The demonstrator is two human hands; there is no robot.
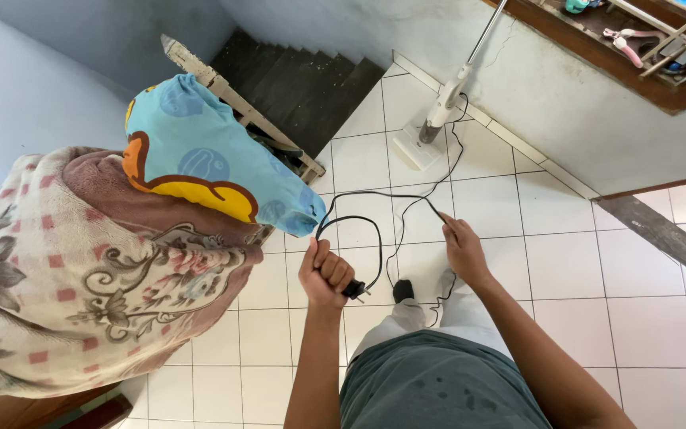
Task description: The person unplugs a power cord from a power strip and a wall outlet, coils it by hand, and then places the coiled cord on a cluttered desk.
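Note:
My left hand point(325, 274) is closed around a loop of black power cord point(375, 238), with the black plug point(356, 290) sticking out at its right side. My right hand point(460, 248) pinches the same cord a little farther along, fingers closed on it. From there the cord runs over the white tiled floor up to a white upright floor cleaner point(437, 111) standing by the wall. My legs and one dark-socked foot point(402, 290) show below the hands.
A pile of folded blankets and a blue cartoon-print pillow point(200, 155) fills the left side. A dark staircase point(303, 79) descends at the top centre. A wooden shelf with small tools point(637, 40) sits at the top right. A dark door threshold point(660, 234) crosses the right.

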